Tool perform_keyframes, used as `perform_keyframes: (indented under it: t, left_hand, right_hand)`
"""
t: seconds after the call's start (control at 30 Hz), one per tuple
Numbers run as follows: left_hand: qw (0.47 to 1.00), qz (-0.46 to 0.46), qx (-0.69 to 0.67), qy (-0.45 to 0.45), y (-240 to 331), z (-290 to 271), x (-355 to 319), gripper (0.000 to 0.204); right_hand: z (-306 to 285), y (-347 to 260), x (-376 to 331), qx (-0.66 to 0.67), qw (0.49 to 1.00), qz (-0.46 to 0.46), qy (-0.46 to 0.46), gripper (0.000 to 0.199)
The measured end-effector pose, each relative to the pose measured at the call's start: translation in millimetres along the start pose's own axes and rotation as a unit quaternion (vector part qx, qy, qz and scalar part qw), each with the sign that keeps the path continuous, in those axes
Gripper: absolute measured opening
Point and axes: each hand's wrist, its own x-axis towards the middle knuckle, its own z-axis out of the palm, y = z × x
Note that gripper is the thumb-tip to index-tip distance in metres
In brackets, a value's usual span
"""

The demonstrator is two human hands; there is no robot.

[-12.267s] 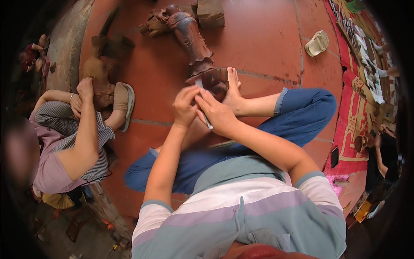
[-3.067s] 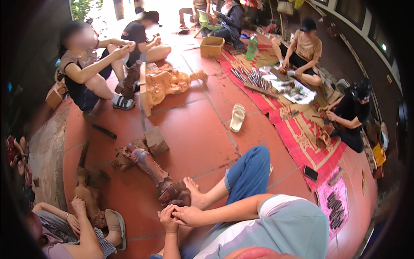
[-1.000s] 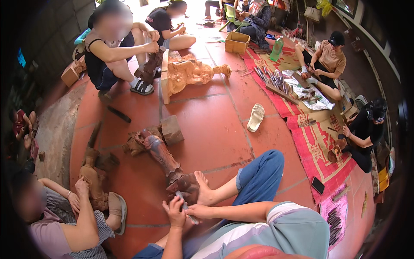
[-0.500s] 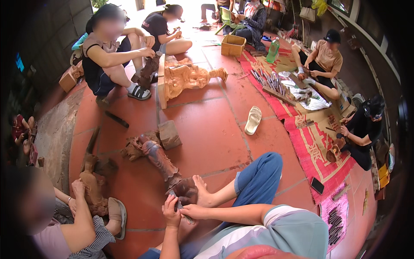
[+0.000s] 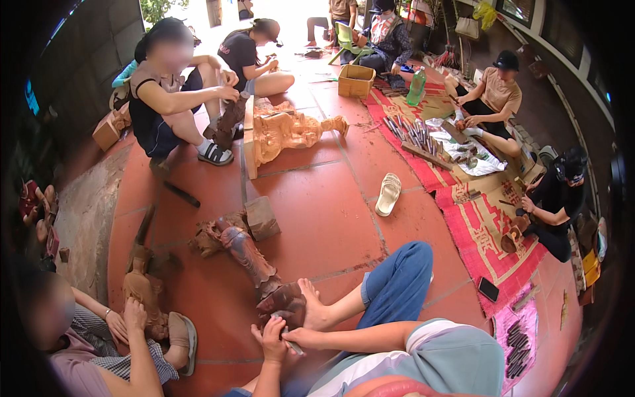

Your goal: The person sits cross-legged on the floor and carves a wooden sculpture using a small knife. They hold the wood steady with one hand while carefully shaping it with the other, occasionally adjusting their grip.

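The left hand (image 5: 272, 341) grasped a slim, straight grey tool (image 5: 296, 348), apparently metal, between curled fingers. The right hand (image 5: 303, 338) grasped the same tool just beside it; the exact grip was partly hidden. This two-handed hold probably served to steady and direct the tool.

A long, dark reddish-brown carved wooden figure (image 5: 248, 251) lay on the red tiled floor (image 5: 311, 231), its broad base toward the person. The bare foot (image 5: 311, 301) was set against the side of this base, presumably as a brace. The far end lay against a rough brown wooden piece (image 5: 209, 239), probably for support, with a squared brown wooden block (image 5: 262, 218) just beside it.

Relative to the hands, the base lay directly ahead, near the fingers; the figure extended away and to the left. Tool contact with the base could not be determined.
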Motion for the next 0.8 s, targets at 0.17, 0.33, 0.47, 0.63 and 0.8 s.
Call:
perform_keyframes:
  t: [0.17, 0.33, 0.47, 0.63, 0.8]
  left_hand:
    - [0.996, -0.046, -0.069, 0.043, 8.6, -14.9, 34.2, 0.029]
    - [0.998, -0.052, -0.018, -0.010, -4.8, 0.3, 3.6, 0.033]
    - [0.996, -0.080, -0.035, 0.006, 4.8, -13.7, 12.0, 0.036]
    - [0.998, -0.067, 0.013, 0.016, 2.0, -0.5, 9.7, 0.040]
    - [0.998, -0.064, -0.018, 0.001, 5.7, -10.7, 14.2, 0.034]
  right_hand:
    - [2.5, -23.4, -3.1, -0.089, 0.994, -0.035, 0.048, 0.041]
    - [-1.8, -4.9, -2.0, -0.125, 0.991, -0.009, 0.045, 0.040]
    - [1.3, -15.4, -1.6, -0.153, 0.985, -0.041, 0.068, 0.040]
    - [-5.5, -0.1, 10.0, -0.179, 0.979, -0.057, 0.080, 0.040]
    - [-1.5, -18.3, -5.7, -0.194, 0.976, -0.059, 0.080, 0.041]
